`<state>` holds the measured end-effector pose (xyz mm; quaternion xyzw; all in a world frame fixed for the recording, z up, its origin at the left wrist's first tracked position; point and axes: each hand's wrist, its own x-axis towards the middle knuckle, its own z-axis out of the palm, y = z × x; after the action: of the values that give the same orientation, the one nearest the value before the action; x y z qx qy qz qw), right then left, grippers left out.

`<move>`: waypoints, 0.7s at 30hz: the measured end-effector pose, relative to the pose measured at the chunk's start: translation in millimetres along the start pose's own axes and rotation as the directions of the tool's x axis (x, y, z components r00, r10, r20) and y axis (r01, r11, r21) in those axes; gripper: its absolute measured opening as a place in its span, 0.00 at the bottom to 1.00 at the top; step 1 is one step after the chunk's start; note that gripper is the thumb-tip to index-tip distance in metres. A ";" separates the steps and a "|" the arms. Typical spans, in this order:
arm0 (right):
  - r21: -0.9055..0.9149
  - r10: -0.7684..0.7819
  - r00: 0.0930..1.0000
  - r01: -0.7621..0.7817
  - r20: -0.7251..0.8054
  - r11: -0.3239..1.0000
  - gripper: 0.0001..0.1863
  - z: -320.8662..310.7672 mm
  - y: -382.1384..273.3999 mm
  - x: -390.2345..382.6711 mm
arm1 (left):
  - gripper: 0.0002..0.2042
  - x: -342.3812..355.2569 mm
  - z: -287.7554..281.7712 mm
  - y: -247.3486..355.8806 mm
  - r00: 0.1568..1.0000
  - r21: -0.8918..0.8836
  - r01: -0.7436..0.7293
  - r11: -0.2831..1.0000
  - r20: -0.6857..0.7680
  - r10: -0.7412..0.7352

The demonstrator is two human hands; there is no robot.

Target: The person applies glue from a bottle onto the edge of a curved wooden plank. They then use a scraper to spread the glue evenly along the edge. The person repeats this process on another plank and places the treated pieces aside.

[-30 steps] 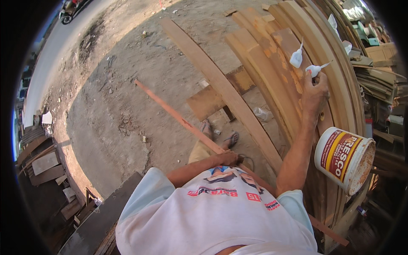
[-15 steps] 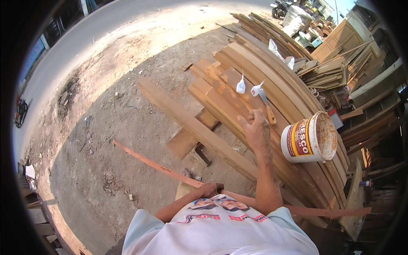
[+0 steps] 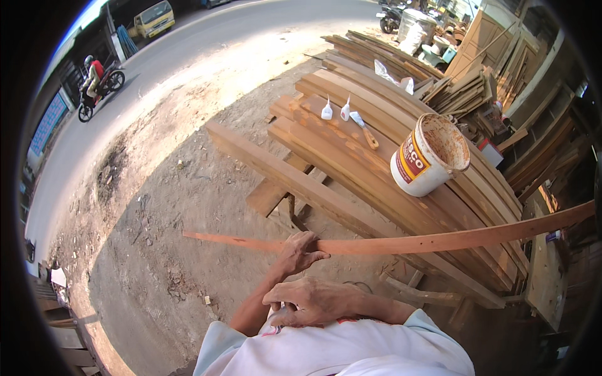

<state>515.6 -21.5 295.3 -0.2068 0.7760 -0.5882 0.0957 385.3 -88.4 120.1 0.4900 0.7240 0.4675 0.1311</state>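
Note:
My left hand is wrapped round a long, thin reddish wooden strip that runs crosswise in front of me. Close to my shirt, my right hand has its fingers curled in; whatever they may hold cannot be made out. Beyond the strip, stacked wooden planks carry two small white nozzle bottles and a putty knife with a wooden handle. A white bucket, smeared inside with orange-brown filler, stands on them at the right.
A separate beam lies left of the planks across wooden blocks. Timber piles and panels crowd the right side. On the road at the far left are a motorbike rider and a yellow truck.
My right hand has drawn back from beside the putty knife to my chest. My left hand has raised the strip forward. The view has shifted, bringing the motorbike rider and truck into sight.

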 end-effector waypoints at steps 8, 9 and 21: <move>-0.155 -0.011 0.984 0.039 0.180 0.987 0.22 42.5 -4.7 65.4 | 0.25 -10.4 -182.6 44.8 0.834 0.117 0.082 0.990 -0.551 -0.004; -0.174 0.004 0.978 0.033 0.206 0.984 0.22 52.3 -3.6 78.0 | 0.23 -24.1 -216.3 60.7 0.799 0.161 0.134 0.978 -0.601 -0.010; -0.138 0.172 0.917 -0.130 0.361 0.982 0.22 141.6 37.8 181.4 | 0.35 -248.0 -402.7 100.9 0.223 0.370 0.034 0.928 -0.908 0.354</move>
<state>400.6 -215.4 235.5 -0.2587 0.7891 -0.4850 0.2741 303.9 -507.3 347.7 0.1843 0.6576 0.5584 -0.4708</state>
